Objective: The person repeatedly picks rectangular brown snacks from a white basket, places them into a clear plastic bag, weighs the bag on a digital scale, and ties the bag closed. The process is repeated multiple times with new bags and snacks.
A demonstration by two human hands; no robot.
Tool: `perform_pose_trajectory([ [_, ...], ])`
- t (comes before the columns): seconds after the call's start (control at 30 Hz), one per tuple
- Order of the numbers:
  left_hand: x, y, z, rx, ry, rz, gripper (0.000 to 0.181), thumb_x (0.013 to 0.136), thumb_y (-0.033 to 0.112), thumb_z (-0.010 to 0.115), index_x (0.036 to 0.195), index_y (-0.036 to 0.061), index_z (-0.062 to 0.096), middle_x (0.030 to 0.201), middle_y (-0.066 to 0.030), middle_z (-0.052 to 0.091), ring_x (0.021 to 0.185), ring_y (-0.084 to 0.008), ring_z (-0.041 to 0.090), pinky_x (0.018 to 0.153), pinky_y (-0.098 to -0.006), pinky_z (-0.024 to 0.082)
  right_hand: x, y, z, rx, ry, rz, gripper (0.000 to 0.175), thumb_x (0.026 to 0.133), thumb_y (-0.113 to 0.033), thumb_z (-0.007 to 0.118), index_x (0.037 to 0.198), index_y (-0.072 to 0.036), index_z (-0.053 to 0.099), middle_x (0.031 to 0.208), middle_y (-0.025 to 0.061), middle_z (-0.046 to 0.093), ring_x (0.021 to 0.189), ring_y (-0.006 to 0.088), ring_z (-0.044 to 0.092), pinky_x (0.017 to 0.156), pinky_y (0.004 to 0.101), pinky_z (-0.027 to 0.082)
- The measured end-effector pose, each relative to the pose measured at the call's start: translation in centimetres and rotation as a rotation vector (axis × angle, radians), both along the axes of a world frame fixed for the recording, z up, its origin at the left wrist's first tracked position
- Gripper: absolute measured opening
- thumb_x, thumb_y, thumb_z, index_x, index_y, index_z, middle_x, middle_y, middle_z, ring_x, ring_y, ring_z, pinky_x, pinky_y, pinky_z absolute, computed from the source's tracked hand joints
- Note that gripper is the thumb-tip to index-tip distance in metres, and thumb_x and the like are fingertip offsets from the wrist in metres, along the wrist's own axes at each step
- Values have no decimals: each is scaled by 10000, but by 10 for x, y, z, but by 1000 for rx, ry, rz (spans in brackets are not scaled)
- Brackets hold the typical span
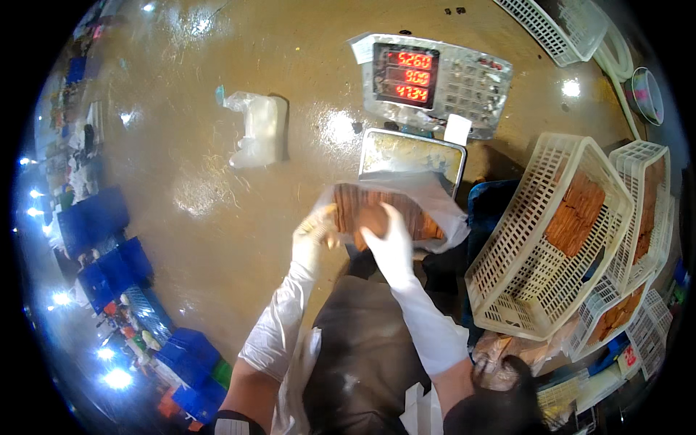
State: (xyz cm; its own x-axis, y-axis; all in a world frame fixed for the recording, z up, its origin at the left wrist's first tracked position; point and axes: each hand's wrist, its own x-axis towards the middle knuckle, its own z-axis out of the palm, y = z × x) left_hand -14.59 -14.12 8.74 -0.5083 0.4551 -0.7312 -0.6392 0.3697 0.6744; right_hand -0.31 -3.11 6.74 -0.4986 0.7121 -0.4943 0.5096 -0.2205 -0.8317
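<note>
A clear plastic bag [454,220] is spread wide in front of me, with a row of reddish-brown flat pieces [348,204] inside; I cannot tell what they are. My left hand [316,231], in a pale long glove, grips the bag's left edge. Inside the bag's mouth my right hand [389,244], gloved in white, has thumb and fingers around a brown rounded piece [373,218]. Just beyond the bag lies the metal pan [413,147] of a digital scale. Its keypad and lit red display [408,76] stand behind the pan.
White plastic baskets [511,239] on the right hold more reddish-brown pieces [576,215]. Filled plastic bags [497,361] lie below them. A translucent plastic jug [263,130] stands on the wet floor at left. Blue crates [95,217] line the far left. A hose [620,92] and a bowl [644,95] are at upper right.
</note>
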Motion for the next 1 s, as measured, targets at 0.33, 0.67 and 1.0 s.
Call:
perform_pose_trajectory([
  [0.33,-8,-4,45,9,-298,17,351,957,68,565,1305,32,586,667,17,530,512,-59,412,480,-213,343,86,125,-23,515,-701,558,377,754,-149,636,1125,-91,666,931,140,665,948,281,637,866,554,465],
  [0.67,18,-15,13,-296,-75,-188,396,989,287,535,1219,-30,590,578,32,482,467,-98,429,426,-229,366,96,73,58,523,-394,373,532,788,-175,646,1236,78,507,1224,267,508,1270,432,394,1056,526,343],
  [1.0,-5,-7,3,-211,84,-386,448,977,196,530,1385,15,486,1121,-56,505,982,-130,470,910,-281,371,363,91,-28,196,-559,-346,507,866,-149,651,1325,12,507,1322,214,533,1236,335,504,1053,397,398],
])
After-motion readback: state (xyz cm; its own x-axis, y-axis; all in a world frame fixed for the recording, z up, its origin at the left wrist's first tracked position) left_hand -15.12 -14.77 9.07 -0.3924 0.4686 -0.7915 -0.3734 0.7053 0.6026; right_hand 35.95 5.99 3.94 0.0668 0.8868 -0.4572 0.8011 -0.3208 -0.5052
